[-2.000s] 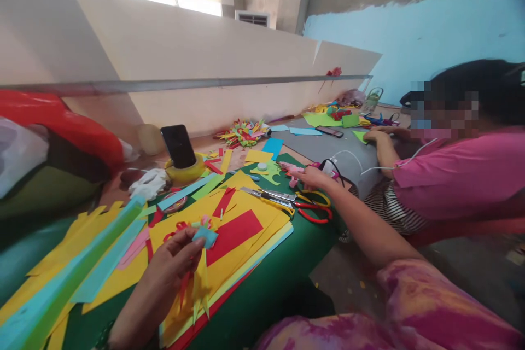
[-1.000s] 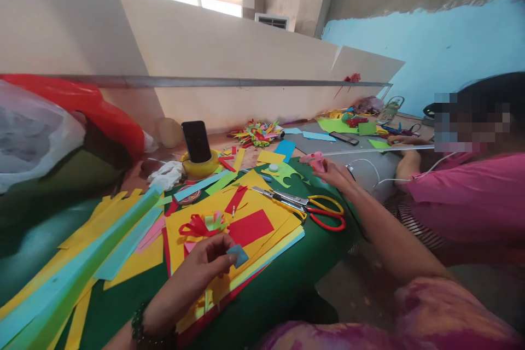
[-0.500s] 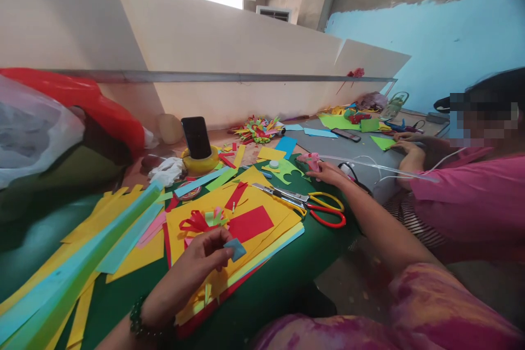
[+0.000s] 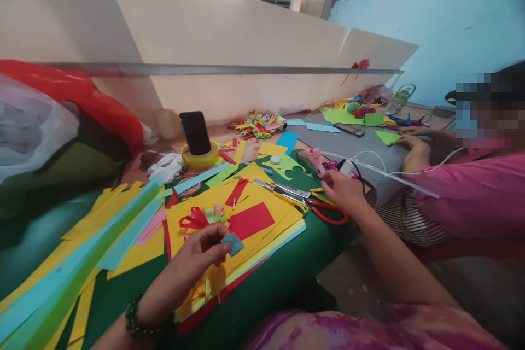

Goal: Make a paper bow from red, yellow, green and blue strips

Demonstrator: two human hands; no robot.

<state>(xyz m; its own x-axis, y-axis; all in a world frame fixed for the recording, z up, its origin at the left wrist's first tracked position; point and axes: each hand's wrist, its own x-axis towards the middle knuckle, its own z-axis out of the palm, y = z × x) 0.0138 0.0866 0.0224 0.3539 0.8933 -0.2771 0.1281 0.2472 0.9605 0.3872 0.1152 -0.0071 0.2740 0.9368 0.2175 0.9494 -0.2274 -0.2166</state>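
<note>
– Pinched in the left hand [image 4: 205, 251], lower centre of the frame?
– Blue paper piece [image 4: 233, 244], between thumb and fingertips by one end, presumably to leave the rest of its face free.
– And at the right hand [image 4: 344, 191], right of centre?
– Pink glue gun [image 4: 313, 158], by the fingertips; cannot tell whether gripped or merely touched.
– Scissors [image 4: 299, 192] beside that hand, handles rightward?
– Probably for easy reach.

Black phone [image 4: 194, 132], red plastic bag [image 4: 109, 108].

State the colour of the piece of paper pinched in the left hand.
Blue: the piece of paper in the left hand, best seen in the head view.
</note>
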